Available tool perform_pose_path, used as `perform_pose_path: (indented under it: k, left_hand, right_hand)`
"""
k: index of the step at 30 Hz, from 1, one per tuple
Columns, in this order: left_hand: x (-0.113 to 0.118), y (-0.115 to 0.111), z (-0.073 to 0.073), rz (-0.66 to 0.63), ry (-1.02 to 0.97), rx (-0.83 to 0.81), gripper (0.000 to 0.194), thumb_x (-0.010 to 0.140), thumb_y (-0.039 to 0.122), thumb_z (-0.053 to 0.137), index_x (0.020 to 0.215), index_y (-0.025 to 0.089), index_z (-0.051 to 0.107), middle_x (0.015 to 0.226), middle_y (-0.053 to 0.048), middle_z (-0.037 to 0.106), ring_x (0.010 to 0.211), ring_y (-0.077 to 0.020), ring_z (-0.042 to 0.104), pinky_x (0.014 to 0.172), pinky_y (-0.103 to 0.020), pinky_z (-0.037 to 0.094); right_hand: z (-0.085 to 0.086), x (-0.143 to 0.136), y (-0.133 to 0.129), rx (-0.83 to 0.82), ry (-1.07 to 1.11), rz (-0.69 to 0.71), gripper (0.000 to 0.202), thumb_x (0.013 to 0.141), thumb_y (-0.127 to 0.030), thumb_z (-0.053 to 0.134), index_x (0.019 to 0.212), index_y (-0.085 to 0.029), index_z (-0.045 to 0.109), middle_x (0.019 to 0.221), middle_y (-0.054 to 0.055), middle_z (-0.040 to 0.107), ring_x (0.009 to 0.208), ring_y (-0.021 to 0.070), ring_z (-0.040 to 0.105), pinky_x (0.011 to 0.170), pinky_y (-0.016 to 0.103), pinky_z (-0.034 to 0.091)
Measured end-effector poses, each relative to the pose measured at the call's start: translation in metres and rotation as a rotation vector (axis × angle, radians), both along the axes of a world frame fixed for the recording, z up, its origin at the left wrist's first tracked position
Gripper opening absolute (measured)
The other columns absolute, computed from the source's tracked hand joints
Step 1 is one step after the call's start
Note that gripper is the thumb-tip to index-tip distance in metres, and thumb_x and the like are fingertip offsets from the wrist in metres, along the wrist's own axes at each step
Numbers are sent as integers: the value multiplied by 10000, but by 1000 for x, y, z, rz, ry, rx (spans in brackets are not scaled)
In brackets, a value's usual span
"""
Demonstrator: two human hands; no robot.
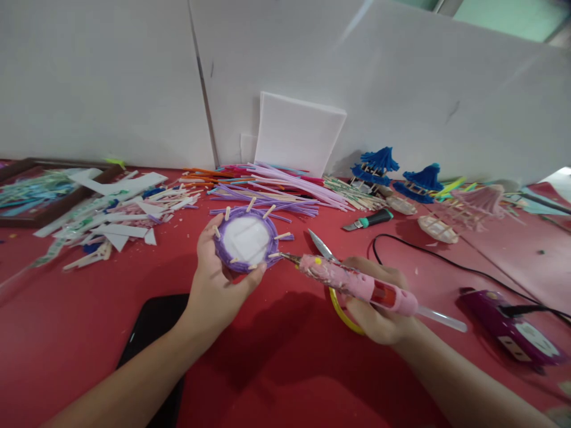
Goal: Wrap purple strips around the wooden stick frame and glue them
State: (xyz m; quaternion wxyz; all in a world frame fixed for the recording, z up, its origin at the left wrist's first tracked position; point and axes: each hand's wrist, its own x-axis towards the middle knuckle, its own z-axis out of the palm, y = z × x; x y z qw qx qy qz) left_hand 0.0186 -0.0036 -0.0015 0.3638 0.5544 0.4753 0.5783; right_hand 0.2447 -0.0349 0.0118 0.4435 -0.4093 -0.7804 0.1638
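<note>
My left hand (218, 273) is closed around the edge of a round purple craft piece (248, 240). It has a white disc in the middle, a fuzzy purple rim and several short pale sticks jutting out around it. In my right hand (379, 303) is a pink hot glue gun (343, 279) with a clear glue stick poking from its back. Its metal nozzle meets or nearly meets the right side of the purple rim, by one of the pale sticks. Scissors (324, 245) with yellow handles lie beneath the glue gun, partly hidden by my right hand.
Behind lie bundles of coloured pipe cleaners (294, 184) and a stack of white sheets (300, 134). A utility knife (368, 220), blue-roofed models (419, 181) and a purple power strip (513, 327) are on the right. Paper scraps (116, 223) and a black phone (151, 327) sit left.
</note>
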Motion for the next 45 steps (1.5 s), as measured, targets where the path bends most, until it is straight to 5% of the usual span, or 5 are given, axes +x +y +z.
perform_pose_path:
  k: [18, 45]
  left_hand:
    - [-1, 1, 1, 19, 19, -10, 831, 617, 225, 737, 1323, 231, 299, 1408, -129, 363, 1264, -294, 443, 1015, -426, 424]
    - [-2, -1, -2, -25, 39, -3, 837, 634, 219, 725, 1343, 236, 280, 1414, -144, 358, 1239, -298, 469, 957, -447, 472]
  right_hand:
    - [-3, 4, 2, 45, 6, -37, 57, 717, -175, 500, 746, -216, 527, 605, -3, 526, 490, 128, 467, 444, 263, 340]
    - [-9, 8, 2, -12, 16, -157, 171, 806, -279, 540, 647, -221, 511, 550, 1, 482, 484, 142, 485, 424, 262, 366]
